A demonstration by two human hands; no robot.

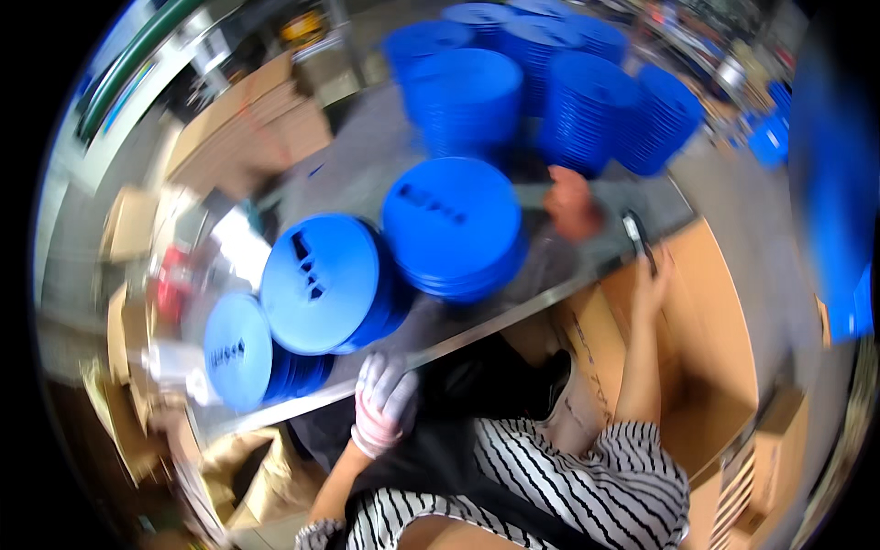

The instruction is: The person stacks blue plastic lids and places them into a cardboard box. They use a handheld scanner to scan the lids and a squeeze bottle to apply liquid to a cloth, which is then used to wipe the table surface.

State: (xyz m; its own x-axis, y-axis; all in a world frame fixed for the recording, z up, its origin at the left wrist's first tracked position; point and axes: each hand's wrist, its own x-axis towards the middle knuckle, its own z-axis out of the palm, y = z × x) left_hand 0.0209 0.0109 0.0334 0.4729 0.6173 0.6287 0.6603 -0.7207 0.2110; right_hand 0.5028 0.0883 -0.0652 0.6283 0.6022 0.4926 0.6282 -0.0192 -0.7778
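Workbench (pixel 353 174) behind blurred handheld tool (pixel 633 231)

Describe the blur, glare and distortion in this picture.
In the head view, fisheye distortion bows the outer edge of the cardboard box; in the head view, white glare washes out a patch just above the leftmost blue stack; again in the head view, the reddish item and far-right blue shape smear, while the striped shirt looks crisper.
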